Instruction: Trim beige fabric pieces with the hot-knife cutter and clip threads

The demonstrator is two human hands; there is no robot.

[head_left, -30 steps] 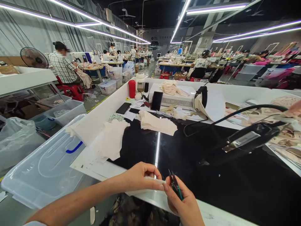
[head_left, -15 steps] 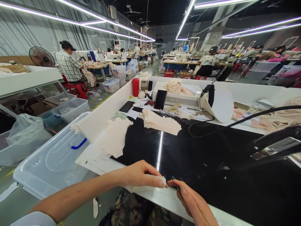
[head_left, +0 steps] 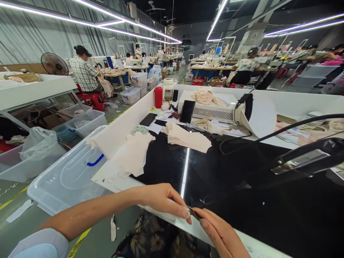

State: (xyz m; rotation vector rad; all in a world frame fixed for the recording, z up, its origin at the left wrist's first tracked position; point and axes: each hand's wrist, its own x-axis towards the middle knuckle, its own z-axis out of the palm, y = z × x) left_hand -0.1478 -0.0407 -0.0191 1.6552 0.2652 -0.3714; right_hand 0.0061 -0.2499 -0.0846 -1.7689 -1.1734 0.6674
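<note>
My left hand (head_left: pixel 166 201) is over the table's near edge, its thumb and fingers closed together; anything between them is too small to name. Close on its right, my right hand (head_left: pixel 219 227) is closed on a small dark tool (head_left: pixel 194 214), whose tip reaches my left fingertips. Most of the tool is hidden by the fingers. Beyond my hands, a pile of pale fabric pieces (head_left: pixel 188 137) lies on the black tabletop (head_left: pixel 166 165). Another pale fabric stack (head_left: pixel 137 152) rests at the table's left side.
At the back of the table stand a red bottle (head_left: pixel 158 97), an upright phone (head_left: pixel 187 111) and a white box (head_left: pixel 212 111). A black lamp arm (head_left: pixel 309 157) reaches in from the right. Left of the table is a clear plastic bin (head_left: pixel 67 172). People sit farther back.
The white scrap at my left fingertips no longer shows. The dark tool is now seen more plainly between my hands. The whole view has shifted slightly.
</note>
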